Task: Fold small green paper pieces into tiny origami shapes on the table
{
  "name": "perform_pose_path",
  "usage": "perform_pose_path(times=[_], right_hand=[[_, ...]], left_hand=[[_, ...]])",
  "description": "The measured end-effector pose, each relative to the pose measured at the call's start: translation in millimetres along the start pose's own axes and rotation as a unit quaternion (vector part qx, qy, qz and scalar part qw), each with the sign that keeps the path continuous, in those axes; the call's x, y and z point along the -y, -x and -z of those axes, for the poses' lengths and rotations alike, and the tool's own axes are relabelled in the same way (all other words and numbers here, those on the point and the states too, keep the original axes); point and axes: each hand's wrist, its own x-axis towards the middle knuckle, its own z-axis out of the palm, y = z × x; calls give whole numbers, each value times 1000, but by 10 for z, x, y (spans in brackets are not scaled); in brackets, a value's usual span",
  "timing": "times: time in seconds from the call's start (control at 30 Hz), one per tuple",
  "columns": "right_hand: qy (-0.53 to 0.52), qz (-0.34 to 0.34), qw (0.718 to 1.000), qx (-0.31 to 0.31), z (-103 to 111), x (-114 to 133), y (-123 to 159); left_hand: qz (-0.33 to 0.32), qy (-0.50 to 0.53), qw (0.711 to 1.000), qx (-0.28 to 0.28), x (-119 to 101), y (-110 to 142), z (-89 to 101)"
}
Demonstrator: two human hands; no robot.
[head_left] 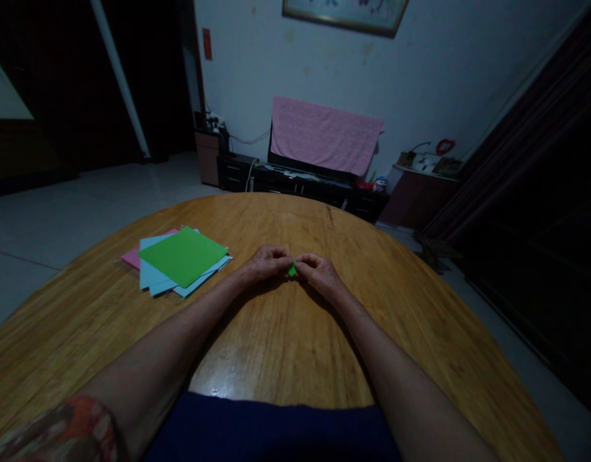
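A small piece of folded green paper (292,269) is held between my two hands, over the middle of the table. My left hand (267,263) pinches it from the left with thumb and fingers closed. From the right, my right hand (319,271) grips it the same way, fingertips almost meeting the left ones. Much of the paper is hidden behind the fingers, so its full shape cannot be made out. Off to the left lies a loose stack of paper sheets, with a green sheet (184,255) on top, light blue sheets (151,277) under it and a pink sheet (131,258) at the edge.
The round wooden table (285,346) spreads out in front of me, with its curved far edge beyond my hands. Past it stand a low dark cabinet (299,186) and a screen draped with a pink towel (324,135). A side cabinet (411,199) stands at the right.
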Motion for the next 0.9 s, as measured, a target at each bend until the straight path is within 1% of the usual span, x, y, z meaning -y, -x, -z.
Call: perform_pose_path(times=[0.13, 0.33, 0.53, 0.67, 0.9], right_hand=[[13, -17, 1000, 2, -21, 65, 18], [7, -12, 1000, -5, -26, 62, 11], [1, -23, 1000, -19, -36, 90, 40], [19, -24, 999, -31, -43, 104, 50], [58, -20, 997, -36, -58, 67, 14]], left_hand=[[-32, -17, 999, 19, 18, 2, -9], [-87, -92, 992, 14, -19, 12, 16], [-131, -154, 979, 8, -84, 83, -49], [-136, -168, 976, -5, -90, 112, -80], [-125, -161, 979, -4, -43, 47, -38]])
